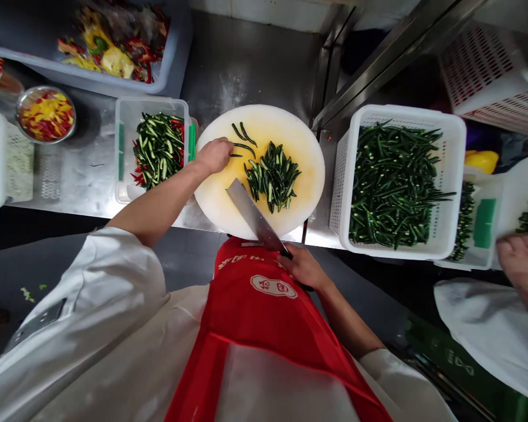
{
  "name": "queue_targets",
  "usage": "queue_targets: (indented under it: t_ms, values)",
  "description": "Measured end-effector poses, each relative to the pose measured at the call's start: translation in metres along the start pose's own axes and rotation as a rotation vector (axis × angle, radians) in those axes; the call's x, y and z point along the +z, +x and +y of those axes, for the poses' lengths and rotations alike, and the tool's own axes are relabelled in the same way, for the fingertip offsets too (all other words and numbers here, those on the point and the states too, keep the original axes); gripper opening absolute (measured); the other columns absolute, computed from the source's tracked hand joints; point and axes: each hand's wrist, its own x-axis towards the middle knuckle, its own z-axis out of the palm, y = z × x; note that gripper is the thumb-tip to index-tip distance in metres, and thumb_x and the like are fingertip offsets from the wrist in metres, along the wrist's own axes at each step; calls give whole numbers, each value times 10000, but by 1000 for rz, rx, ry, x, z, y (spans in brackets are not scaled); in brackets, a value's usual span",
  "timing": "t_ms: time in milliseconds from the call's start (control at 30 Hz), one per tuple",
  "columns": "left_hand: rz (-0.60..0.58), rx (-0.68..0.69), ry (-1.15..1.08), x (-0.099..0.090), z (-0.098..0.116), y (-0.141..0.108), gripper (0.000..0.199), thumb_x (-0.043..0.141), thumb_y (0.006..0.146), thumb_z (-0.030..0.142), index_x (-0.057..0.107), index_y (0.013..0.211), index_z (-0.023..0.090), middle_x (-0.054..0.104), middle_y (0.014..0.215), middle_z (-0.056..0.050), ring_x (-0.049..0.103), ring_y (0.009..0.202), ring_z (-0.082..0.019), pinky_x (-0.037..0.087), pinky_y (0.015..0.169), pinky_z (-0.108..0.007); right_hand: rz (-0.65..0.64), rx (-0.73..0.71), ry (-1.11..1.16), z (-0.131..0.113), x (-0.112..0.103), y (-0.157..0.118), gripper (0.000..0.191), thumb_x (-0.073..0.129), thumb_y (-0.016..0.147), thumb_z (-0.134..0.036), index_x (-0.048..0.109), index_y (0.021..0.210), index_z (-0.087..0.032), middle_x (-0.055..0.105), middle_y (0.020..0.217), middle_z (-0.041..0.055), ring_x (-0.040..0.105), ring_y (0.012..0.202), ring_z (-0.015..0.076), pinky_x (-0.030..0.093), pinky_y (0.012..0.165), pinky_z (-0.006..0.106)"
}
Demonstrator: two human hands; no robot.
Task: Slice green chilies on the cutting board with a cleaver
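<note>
On the round white cutting board [211, 211] my left hand [215, 156] is closed near the left side, with a long dark green chili [245, 147] sticking out from its fingertips. Two more whole green chilies [242, 133] lie just beyond it. A pile of cut green chilies [273, 176] covers the board's middle right. My right hand [305, 266] grips a kitchen knife [257, 220] by its dark handle. The wide blade slants up and left across the board's front edge, its end left of the pile, apart from the left hand.
Left of the board stands a clear tub [152, 105] of cut green and red chilies. A white basket [341, 193] of whole green chilies is on the right. Behind left are a grey bin [176, 53] and a metal bowl [46, 135]. Another person's hand [525, 258] is far right.
</note>
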Motion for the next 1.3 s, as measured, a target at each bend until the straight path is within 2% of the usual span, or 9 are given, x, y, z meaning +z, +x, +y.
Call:
queue_targets:
  t_ms: [100, 233, 300, 400, 667, 867, 1000, 1167, 1300]
  values:
    - [-71, 12, 33, -8, -4, -27, 145, 536, 746, 123, 665, 799, 165, 637, 889, -88, 603, 869, -228, 486, 818, -330, 108, 86, 35, 5, -2, 7, 188, 472, 887, -376, 574, 877, -219, 639, 693, 3, 598, 690, 190, 407, 629, 274]
    - [-199, 300, -71, 1, 21, -82, 170, 503, 844, 180, 672, 842, 191, 638, 891, -65, 603, 876, -209, 494, 826, -324, 162, 65, -45, 5, -10, 8, 188, 478, 881, -379, 567, 863, -214, 634, 718, 12, 582, 685, 186, 388, 636, 276]
    - [-173, 431, -126, 12, 40, -109, 237, 440, 923, 222, 674, 896, 200, 648, 933, -67, 598, 910, -201, 495, 851, -326, 108, 56, -66, 0, -13, 7, 188, 467, 889, -368, 575, 888, -215, 629, 695, 10, 584, 677, 188, 382, 630, 274]
    - [-49, 484, -139, 26, 56, -135, 310, 359, 987, 246, 663, 964, 194, 658, 1009, -83, 590, 942, -192, 495, 872, -332, 26, 58, -87, -10, -14, 5, 166, 467, 891, -341, 575, 918, -218, 646, 705, 15, 594, 671, 187, 374, 623, 269]
    - [112, 490, -170, 47, 48, -138, 242, 419, 983, 243, 650, 978, 172, 668, 1023, -96, 597, 936, -184, 499, 872, -343, -67, 85, -127, -16, -29, 0, 130, 473, 882, -316, 551, 845, -218, 661, 731, 17, 588, 667, 175, 347, 600, 254]
    - [153, 519, -177, 49, 52, -141, 219, 438, 968, 225, 646, 947, 164, 677, 1000, -96, 610, 918, -179, 508, 881, -343, 34, 14, -143, -14, -8, 48, 96, 503, 843, -294, 543, 846, -207, 662, 756, 42, 598, 705, 190, 370, 628, 262]
    - [128, 474, -256, 38, 53, -126, 221, 435, 965, 249, 640, 914, 181, 669, 963, -82, 604, 908, -179, 513, 857, -342, 94, 49, 54, -11, 0, 62, 108, 484, 856, -320, 503, 800, -230, 586, 583, -30, 554, 541, 159, 390, 582, 259]
    - [386, 54, -262, 16, 40, -49, 222, 429, 936, 228, 633, 985, 155, 635, 1014, -109, 574, 1002, -226, 478, 913, -388, 151, 42, 58, 5, -12, 15, 192, 507, 870, -386, 585, 889, -212, 640, 690, -6, 592, 673, 181, 405, 619, 266]
    - [194, 65, -177, 9, 28, 13, 249, 466, 858, 173, 662, 1009, 147, 629, 1054, -106, 565, 1050, -250, 450, 965, -392, -48, -61, -1, 8, -17, -9, 228, 481, 896, -375, 635, 944, -214, 682, 817, 21, 605, 723, 184, 411, 639, 267]
